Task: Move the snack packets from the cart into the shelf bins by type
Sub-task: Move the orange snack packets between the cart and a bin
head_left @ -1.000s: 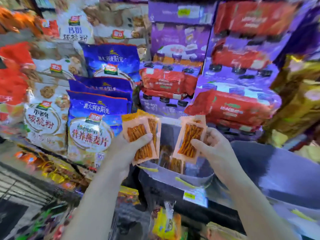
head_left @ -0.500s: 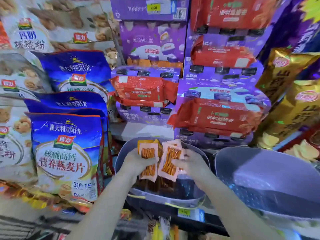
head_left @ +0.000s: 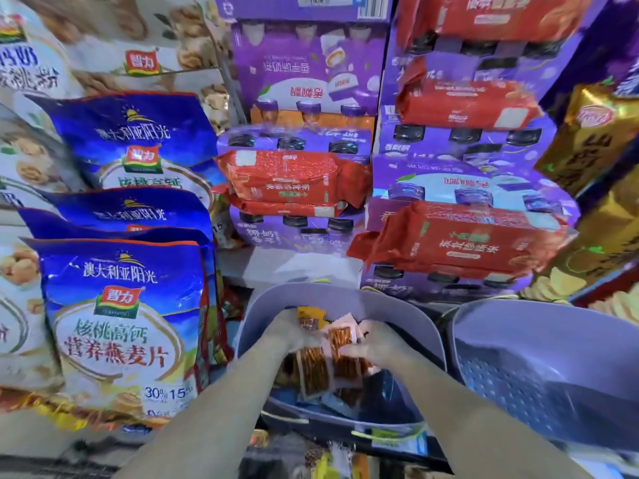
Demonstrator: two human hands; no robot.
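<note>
Both hands reach down into a grey-lilac shelf bin (head_left: 262,305) at the lower middle. My left hand (head_left: 288,331) grips small packets, one with a yellow top (head_left: 310,318) and one with a clear window showing orange-brown sticks (head_left: 313,371). My right hand (head_left: 378,342) pinches a pink-edged packet of the same sticks (head_left: 340,354). The packets sit low inside the bin, touching others of the same kind that lie on its bottom. The cart is out of sight.
A second grey-lilac perforated bin (head_left: 539,340) stands to the right. Tall blue oatmeal bags (head_left: 121,316) lean at the left, close to my left forearm. Purple drink cartons (head_left: 304,233) and red biscuit packs (head_left: 460,243) are stacked behind the bins. Gold chip bags (head_left: 594,140) fill the right edge.
Both hands have gone down from above the bin's rim into the bin, carrying the stick packets with them. The view has moved closer to the shelf.
</note>
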